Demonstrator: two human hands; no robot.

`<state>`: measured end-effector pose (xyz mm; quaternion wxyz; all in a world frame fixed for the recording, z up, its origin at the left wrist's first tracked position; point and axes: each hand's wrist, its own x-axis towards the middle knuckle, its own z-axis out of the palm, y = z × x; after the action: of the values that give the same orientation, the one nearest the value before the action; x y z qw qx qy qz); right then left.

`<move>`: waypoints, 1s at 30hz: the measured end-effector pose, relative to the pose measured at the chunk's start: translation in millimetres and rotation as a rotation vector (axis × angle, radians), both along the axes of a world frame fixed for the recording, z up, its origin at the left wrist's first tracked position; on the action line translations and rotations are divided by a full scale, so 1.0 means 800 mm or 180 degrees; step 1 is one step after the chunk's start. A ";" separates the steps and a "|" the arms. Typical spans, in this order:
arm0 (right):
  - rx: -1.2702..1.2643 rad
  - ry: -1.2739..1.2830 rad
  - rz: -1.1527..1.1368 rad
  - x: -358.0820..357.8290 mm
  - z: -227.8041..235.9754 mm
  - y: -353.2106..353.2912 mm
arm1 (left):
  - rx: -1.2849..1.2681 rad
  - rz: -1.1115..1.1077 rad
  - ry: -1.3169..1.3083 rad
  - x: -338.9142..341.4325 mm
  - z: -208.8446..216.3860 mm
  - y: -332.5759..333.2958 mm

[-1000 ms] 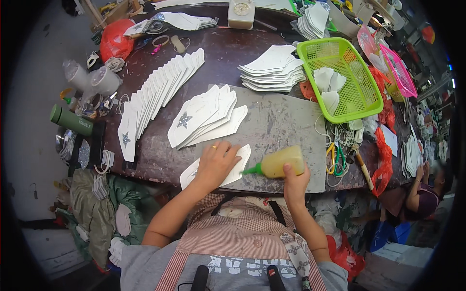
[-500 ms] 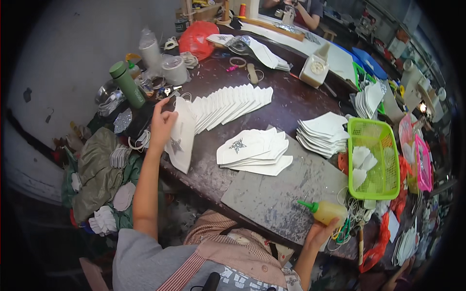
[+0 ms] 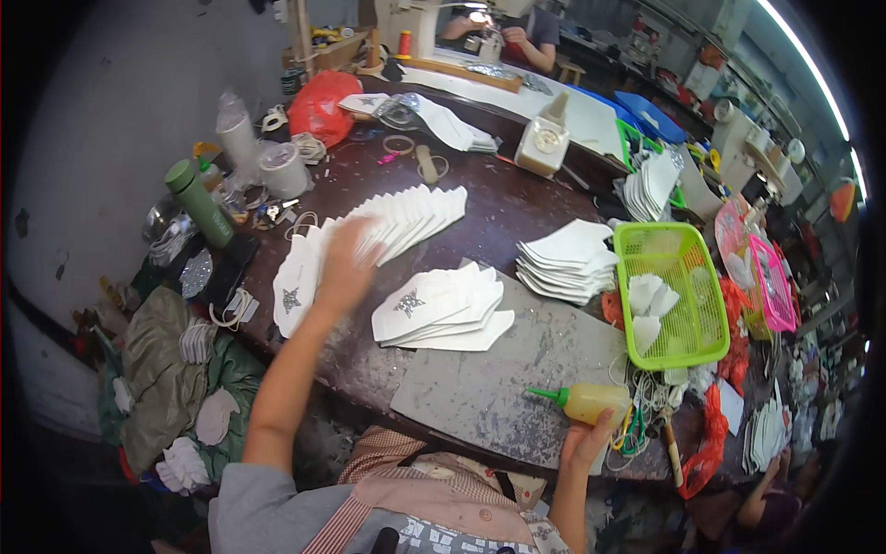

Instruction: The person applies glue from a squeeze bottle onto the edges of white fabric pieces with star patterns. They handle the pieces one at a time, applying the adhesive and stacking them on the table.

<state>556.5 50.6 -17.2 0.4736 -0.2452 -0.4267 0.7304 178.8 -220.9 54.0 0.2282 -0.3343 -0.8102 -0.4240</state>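
My left hand (image 3: pixel 349 268), blurred by motion, is over the near end of a fanned row of white fabric pieces (image 3: pixel 420 217). Its fingers are too smeared to read. Just left of it lies a white piece with a silver star (image 3: pixel 292 288). My right hand (image 3: pixel 585 443) is closed round a squeeze bottle (image 3: pixel 592 403) of yellowish liquid, tilted on its side with its green nozzle pointing left. Between the hands, a loose stack of white pieces (image 3: pixel 438 305) rests on the grey board (image 3: pixel 489 388), a silver star on its top piece.
Another white stack (image 3: pixel 565 263) stands beside a green basket (image 3: pixel 629 319) holding white scraps. Cords and green-handled scissors (image 3: pixel 633 429) lie near the bottle. At the left are a green flask (image 3: pixel 198 203) and cord rolls (image 3: pixel 284 170). Farther back stands a white container (image 3: pixel 542 148).
My left hand has moved right, from the starred piece at the left to over the fanned row. My right hand still holds the bottle. The whole view has shifted a little.
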 end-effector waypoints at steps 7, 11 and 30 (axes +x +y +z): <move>-0.0030 0.0060 -0.0051 0.006 -0.005 -0.001 | -0.1110 -0.0461 -0.0502 0.060 -0.064 0.138; -0.0118 0.0217 -0.0016 0.003 -0.007 0.001 | -0.0506 -0.0173 0.0270 0.064 -0.071 0.127; 0.0091 -0.0757 0.0004 -0.038 0.022 -0.011 | -0.1436 -0.2698 -0.0699 0.195 -0.044 0.071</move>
<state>526.1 41.7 0.6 0.4227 -0.3230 -0.4904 0.6903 334.8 -163.9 18.6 -0.1292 -0.6290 -0.6937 -0.3263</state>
